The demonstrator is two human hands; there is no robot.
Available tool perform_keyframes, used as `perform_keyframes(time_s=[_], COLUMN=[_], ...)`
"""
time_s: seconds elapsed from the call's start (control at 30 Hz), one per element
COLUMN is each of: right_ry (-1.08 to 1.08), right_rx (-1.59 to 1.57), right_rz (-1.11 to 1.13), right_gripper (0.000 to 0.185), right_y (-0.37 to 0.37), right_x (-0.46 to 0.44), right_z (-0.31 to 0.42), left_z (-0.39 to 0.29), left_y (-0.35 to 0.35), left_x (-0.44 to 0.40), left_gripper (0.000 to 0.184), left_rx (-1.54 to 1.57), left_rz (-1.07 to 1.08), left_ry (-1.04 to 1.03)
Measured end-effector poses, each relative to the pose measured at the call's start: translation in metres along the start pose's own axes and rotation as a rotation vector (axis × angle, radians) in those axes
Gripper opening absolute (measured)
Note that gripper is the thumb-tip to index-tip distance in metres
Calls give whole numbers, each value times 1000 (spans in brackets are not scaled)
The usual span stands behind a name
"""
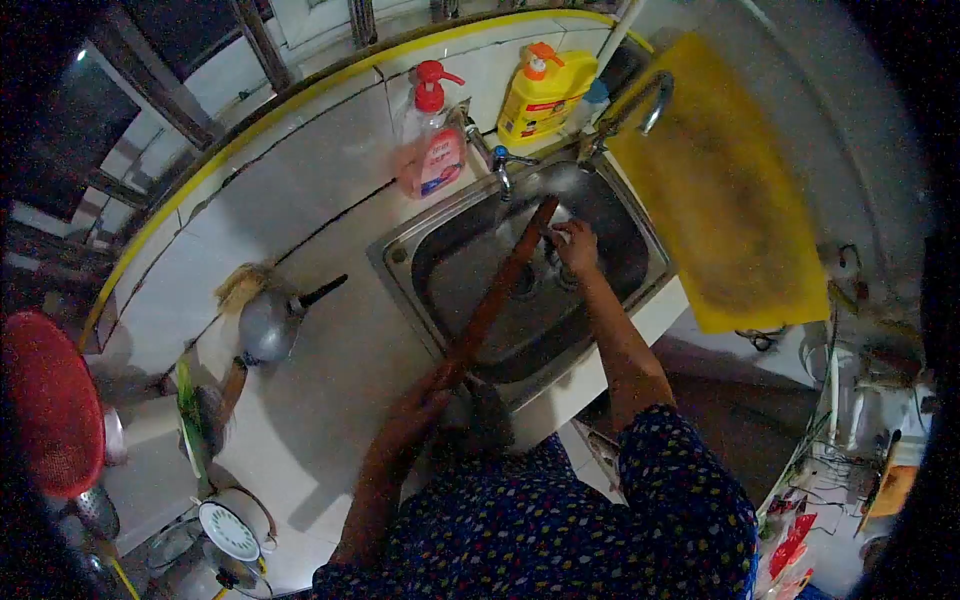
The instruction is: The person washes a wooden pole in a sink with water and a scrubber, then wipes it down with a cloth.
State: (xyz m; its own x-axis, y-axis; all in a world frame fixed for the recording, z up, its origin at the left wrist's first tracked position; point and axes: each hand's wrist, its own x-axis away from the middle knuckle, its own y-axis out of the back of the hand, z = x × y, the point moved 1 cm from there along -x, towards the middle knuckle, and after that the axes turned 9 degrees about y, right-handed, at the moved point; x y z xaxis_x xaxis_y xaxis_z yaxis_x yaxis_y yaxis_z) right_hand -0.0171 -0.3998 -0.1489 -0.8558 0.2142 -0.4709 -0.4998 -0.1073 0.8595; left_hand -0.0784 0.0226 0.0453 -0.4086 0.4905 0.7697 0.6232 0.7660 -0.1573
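Observation:
A long brown stick (pixel 505 280) slants across the metal sink (pixel 400 255), its far end over the basin. My left hand (pixel 425 395) is closed round the near end of the stick, beside the sink's front left edge. Over the basin, my right hand (pixel 575 247) is closed beside the stick's far end; something small and dark shows at its fingertips, too unclear to name. A small tap with a blue top (pixel 502 170) stands at the sink's back edge. The drain (pixel 522 282) shows below the stick.
Behind the sink stand a pink soap bottle (pixel 432 150) and a yellow bottle (pixel 540 105). A curved faucet (pixel 655 105) and a yellow sheet (pixel 725 190) are at the right. A grey ladle-like pan (pixel 270 325), a red basket (pixel 55 405) and a white pot (pixel 235 525) are left.

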Motion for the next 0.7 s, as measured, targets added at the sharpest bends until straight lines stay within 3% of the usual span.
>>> perform_keyframes(time_s=[0.1,0.17,0.2,0.27,0.4,0.5,0.57,0.7], right_ry=[132,-492,-488,-817,-611,-471,-351,-196], right_rx=[29,-745,-743,-1345,-1454,-1444,-1523,-1641], right_rz=[-119,385,374,500,353,356,357,330], right_gripper=[36,51,51,64,68,66,67,70], right_y=[52,75,101,151,185,206,242,316], right_x=[22,33,36,34,39,24,3,-38], right_z=[17,35,55,101,132,139,162,212], left_z=[20,16,14,10,38,16,18,-16], left_y=[-2,-2,-1,1,2,-13,-15,-20], left_x=[-2,17,28,44,51,94,112,140], left_gripper=[59,62,62,67,69,66,64,64], left_rx=[-101,-71,-77,-131,-38,-16,17,-156], left_rz=[-12,58,60,92,279,267,43,46], left_ry=[-76,-170,-181,-144,-264,-304,-199,-344])
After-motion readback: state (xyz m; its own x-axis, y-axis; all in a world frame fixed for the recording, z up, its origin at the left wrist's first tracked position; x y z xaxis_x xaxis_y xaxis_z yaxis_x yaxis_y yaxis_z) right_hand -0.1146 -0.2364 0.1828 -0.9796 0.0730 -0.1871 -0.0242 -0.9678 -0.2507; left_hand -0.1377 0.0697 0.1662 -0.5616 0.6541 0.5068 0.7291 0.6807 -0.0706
